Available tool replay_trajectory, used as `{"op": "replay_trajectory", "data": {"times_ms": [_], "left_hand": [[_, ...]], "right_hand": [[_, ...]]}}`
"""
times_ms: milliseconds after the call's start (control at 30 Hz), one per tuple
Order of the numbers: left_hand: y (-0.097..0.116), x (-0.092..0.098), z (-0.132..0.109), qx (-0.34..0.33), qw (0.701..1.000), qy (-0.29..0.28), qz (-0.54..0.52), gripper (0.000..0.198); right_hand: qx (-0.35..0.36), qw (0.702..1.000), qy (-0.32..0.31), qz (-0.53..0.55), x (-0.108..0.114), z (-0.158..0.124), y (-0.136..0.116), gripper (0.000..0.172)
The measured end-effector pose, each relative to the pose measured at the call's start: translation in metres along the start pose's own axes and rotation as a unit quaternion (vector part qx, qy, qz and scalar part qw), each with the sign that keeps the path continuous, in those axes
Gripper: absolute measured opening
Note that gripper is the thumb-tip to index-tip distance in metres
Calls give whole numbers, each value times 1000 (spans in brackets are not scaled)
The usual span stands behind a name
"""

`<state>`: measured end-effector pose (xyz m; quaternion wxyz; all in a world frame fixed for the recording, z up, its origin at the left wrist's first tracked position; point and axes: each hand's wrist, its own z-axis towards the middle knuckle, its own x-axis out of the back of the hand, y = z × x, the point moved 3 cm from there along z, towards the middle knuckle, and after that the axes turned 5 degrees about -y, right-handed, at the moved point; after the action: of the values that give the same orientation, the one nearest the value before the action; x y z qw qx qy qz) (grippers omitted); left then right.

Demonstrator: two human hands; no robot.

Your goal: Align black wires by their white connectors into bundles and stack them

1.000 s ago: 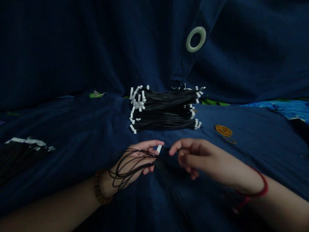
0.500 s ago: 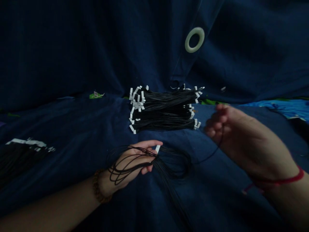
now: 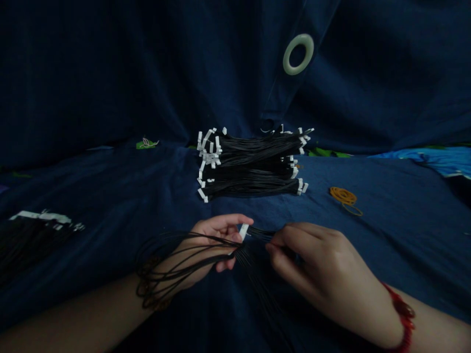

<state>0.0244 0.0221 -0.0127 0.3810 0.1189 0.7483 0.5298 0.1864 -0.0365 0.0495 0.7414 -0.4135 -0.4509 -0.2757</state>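
Note:
My left hand (image 3: 217, 238) is closed around a bundle of thin black cables (image 3: 184, 267), and a white connector (image 3: 243, 231) sticks up between its thumb and index finger. Loops of these cables hang back over the wrist, while other strands run down toward the lower right. To the right, my right hand (image 3: 312, 260) pinches black strands that leave the white connector; its fingertips are partly hidden. Beyond both hands lies a stack of black cable bundles (image 3: 253, 186) with white connectors at both ends.
Another pile of black cables with white connectors (image 3: 42, 218) lies at the far left. A coil of tan rubber bands (image 3: 344, 196) rests on the blue cloth (image 3: 397, 211) at right. A pale ring (image 3: 298, 54) sits in the cloth behind, and a green scrap (image 3: 146, 143) lies at back left.
My right hand has swung inward and down from the right to the cables beside my left hand, uncovering the tan rubber bands. The loops over my left wrist have shifted left.

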Motion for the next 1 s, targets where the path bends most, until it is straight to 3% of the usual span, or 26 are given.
{"op": "replay_trajectory", "data": {"times_ms": [667,1000], "left_hand": [[-2,0,2,-15,1000,-12,-4,33],[-1,-4,0,-17,998,32,53,28]], "right_hand": [[-4,1000,-16,-13,-1,-1,-1,19],[-9,999,-34,-21,-4,-2,-3,19]]}}
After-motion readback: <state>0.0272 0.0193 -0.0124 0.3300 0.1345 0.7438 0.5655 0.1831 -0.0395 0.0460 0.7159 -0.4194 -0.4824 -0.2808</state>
